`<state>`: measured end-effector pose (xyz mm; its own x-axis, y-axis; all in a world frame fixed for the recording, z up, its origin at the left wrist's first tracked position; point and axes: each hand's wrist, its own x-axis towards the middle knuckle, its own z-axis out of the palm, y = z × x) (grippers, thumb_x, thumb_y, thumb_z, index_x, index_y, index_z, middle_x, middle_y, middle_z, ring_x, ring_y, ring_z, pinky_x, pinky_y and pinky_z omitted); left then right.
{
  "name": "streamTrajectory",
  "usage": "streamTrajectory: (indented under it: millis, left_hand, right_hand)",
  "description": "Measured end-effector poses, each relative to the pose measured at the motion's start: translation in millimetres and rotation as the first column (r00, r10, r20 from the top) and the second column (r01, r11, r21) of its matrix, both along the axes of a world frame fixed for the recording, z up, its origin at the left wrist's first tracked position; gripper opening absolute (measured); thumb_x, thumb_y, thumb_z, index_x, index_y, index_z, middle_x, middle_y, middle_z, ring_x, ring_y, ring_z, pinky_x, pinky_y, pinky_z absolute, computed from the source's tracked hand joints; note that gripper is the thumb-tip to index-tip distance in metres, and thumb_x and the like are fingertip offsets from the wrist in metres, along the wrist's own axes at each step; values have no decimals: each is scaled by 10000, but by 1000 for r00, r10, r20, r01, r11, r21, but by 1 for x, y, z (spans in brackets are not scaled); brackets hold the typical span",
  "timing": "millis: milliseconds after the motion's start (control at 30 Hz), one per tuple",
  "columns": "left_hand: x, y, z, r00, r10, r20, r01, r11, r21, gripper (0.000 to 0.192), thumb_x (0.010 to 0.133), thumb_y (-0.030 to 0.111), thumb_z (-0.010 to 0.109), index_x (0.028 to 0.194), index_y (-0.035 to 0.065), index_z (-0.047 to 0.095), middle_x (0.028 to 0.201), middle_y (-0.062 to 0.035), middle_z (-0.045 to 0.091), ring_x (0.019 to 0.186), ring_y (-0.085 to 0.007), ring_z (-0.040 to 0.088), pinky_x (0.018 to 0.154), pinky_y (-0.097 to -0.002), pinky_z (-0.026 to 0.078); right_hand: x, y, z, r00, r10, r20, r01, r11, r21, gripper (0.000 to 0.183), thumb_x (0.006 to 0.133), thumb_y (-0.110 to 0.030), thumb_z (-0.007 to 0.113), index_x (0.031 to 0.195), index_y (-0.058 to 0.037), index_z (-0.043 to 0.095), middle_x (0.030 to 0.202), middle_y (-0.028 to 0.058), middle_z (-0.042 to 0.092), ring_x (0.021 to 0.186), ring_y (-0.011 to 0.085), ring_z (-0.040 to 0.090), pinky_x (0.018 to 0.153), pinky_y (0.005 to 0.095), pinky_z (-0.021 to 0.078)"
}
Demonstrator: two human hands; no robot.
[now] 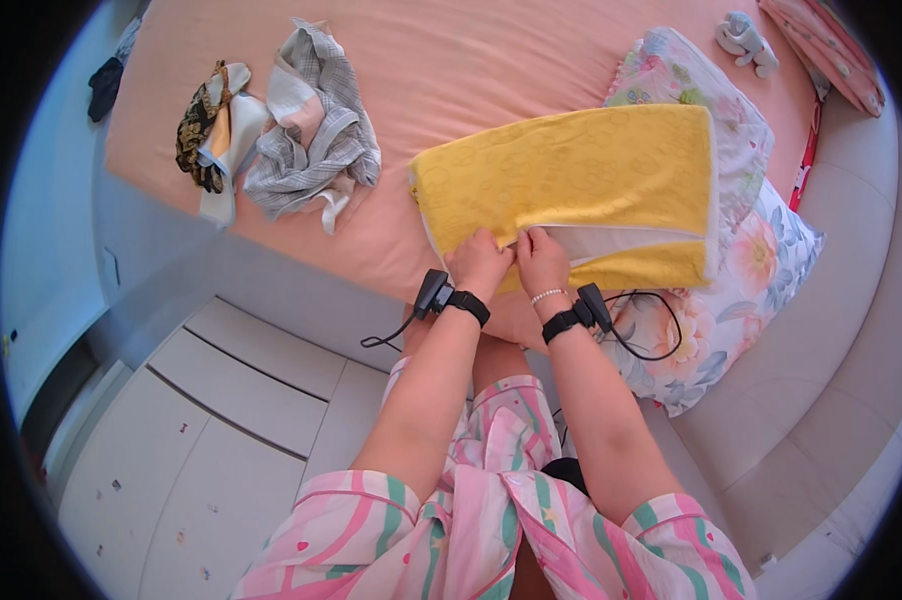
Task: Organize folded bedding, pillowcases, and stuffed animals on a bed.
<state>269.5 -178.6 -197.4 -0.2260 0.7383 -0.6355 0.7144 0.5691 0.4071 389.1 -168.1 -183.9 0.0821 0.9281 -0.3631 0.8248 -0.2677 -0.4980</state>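
Observation:
A yellow fabric cover (571,165) with a faint tone-on-tone pattern lies flat along the bed's near side. A long slit along its lower part gapes to the right of my hands, showing white material (608,241) within. My left hand (481,261) grips the slit's edge at its left end, knuckles up. Just beside it, my right hand (543,259) pinches the same edge between thumb and fingers. The hands almost touch, and what sits under the fingertips is hidden. Each wrist bears a black strap with a small cabled device.
Beneath the cover's right end are a floral pillow (755,262) and a floral cloth (743,127). Crumpled grey plaid clothing (312,142) and a black-gold patterned cloth (200,139) lie left on the pink sheet (451,60). A padded headboard (848,210) curves at right; a white cabinet (226,405) stands lower left.

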Motion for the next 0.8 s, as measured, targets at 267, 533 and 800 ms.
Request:
streamTrajectory:
  millis: [267,533,800]
  left_hand:
    - [-42,-25,2,998,57,0,-57,997,-44,337,723,391,720,828,98,590,769,-99,670,782,-327,657,727,-433,478]
    - [-84,-64,-9,984,178,5,-177,978,-111,320,744,340,719,876,84,581,847,-117,662,794,-318,652,733,-409,512]
    - [-68,-95,-87,897,379,228,-378,925,-50,441,822,300,696,1093,-30,590,1019,-200,687,991,-357,661,862,-429,514]
  right_hand:
    - [4,-13,18,999,-16,-27,18,998,67,229,976,-318,566,899,-117,641,683,181,634,664,411,628,573,509,471]
    - [-2,-21,31,999,14,-43,-13,1000,26,287,986,-359,550,852,-116,621,678,190,631,649,424,623,548,529,462]
    - [-5,-26,-2,811,584,5,-507,708,-491,216,930,-314,590,931,-141,719,841,144,721,821,329,697,752,461,537]
